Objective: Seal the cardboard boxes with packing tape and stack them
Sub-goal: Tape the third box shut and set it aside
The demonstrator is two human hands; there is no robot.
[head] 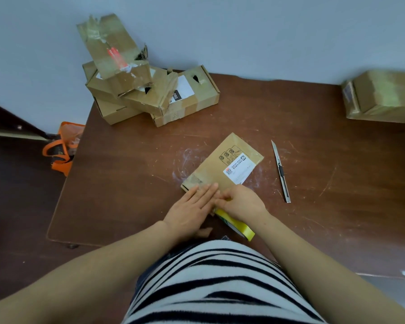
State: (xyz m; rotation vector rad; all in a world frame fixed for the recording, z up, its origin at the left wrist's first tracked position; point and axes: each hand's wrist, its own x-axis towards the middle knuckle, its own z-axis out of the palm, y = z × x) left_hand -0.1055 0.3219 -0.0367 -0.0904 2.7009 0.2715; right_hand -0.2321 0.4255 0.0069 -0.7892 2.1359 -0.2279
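A flat cardboard box [229, 163] with a white label lies in the middle of the brown table [131, 174]. My left hand [192, 206] lies flat with straight fingers on the box's near end, over a strip of clear tape. My right hand [242, 202] grips a yellow roll of packing tape [235, 224] at the box's near edge, fingers curled round it and fingertips meeting those of the left hand. The near corner of the box is hidden under both hands.
A loose pile of several taped boxes [147, 90] stands at the table's back left. One more box [381, 97] sits at the far right. A metal utility knife [281, 171] lies right of the flat box. An orange bag [63, 148] is on the floor, left.
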